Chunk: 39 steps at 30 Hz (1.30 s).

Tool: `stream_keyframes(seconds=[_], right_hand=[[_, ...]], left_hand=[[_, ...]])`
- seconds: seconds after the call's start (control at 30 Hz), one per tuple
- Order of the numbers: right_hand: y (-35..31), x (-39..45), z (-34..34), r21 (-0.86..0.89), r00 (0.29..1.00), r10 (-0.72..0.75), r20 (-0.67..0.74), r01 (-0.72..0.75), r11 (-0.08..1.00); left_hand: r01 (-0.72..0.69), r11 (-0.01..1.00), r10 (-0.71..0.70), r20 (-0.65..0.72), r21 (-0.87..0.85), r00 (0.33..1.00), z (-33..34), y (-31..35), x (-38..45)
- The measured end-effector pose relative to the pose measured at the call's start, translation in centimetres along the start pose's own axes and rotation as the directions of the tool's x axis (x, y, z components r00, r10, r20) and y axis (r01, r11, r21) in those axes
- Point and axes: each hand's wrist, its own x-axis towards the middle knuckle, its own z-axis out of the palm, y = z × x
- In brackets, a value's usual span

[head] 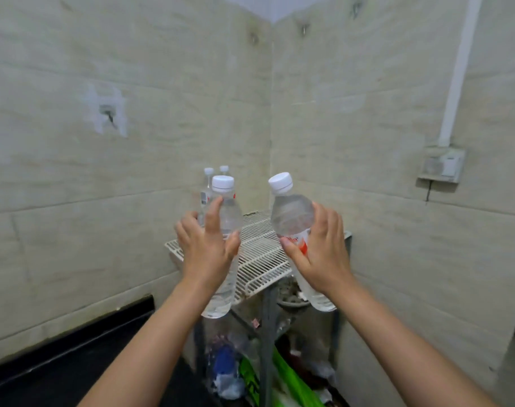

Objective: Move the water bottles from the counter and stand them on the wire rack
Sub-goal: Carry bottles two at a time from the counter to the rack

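My left hand (206,243) grips a clear water bottle (227,212) with a white cap, held upright in the air in front of the white wire rack (260,254). My right hand (321,248) grips a second clear bottle (291,218) with a red-and-white label, tilted with its cap leaning left. Both bottles hang above the rack's front edge. Two more capped bottles (207,189) stand at the rack's back left corner, partly hidden behind the left bottle.
The rack fills the corner between two tiled walls. A black counter (59,365) runs along the lower left. Under the rack lie a bowl (291,301), plastic bags and a green package (291,380). A wall socket (441,167) sits at right.
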Motion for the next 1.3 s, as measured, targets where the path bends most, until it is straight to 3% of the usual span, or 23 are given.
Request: stream_keyframes(seconds=[0.27,0.6,0.8,1.0,1.17,1.3], right_hand=[[8.2,8.4,9.2,0.101,0.995,0.021,0.093,-0.03,0.994],[16.6,14.7,23.5,0.347,0.924,0.132,0.359,-0.264,0.9],[20.8,17.4,30.8,0.5,0.857,0.083,0.508,-0.373,0.782],[22.9,18.1,33.4,0.558,0.798,-0.047,0.6,-0.376,0.74],[24.3,18.4,34.0,0.609,0.772,-0.124,0.623,-0.379,0.697],[24.9,19.4,33.2,0.59,0.723,-0.142,0.676,-0.417,0.691]], left_hand=[[-0.014,0.999,0.018,-0.089,0.038,0.996,10.0,-3.5,9.9],[0.199,0.973,-0.194,-0.051,0.116,0.98,21.6,-7.0,16.4],[0.349,0.923,-0.327,-0.145,0.163,0.934,27.7,-7.5,19.2],[0.447,0.86,-0.415,-0.17,0.246,0.894,30.5,-7.9,20.1],[0.352,0.849,-0.331,-0.121,0.395,0.936,30.8,-8.7,19.5],[0.373,0.849,-0.376,-0.067,0.374,0.924,28.7,-7.8,19.4]])
